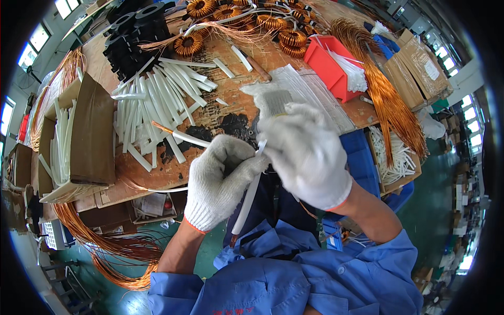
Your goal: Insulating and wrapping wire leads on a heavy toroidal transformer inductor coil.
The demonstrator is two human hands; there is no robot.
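My left hand [223, 173], in a white knit glove, is closed with thumb and fingers pinched on a white-sleeved copper wire. One sleeved length [247, 205] slants down from the pinch toward my lap, bare copper showing at its lower end. Another white sleeve [192, 139] with a copper tip sticks out to the left behind that hand. A small white strip [261, 147] stands up at the fingertips. Close beside it is my gloved right hand [304, 152], smeared by motion; its fingers cannot be made out. Behind it lies a grey-white cloth-like piece [274, 102].
Many loose white sleeves [157, 97] fan across the worn wooden bench [231, 89], beside a cardboard box [86, 139] of sleeves. Copper-wound rings [189, 44] and black spools [128, 55] sit at the back. A red bin [331, 65] and copper wire bundle [386, 100] are right.
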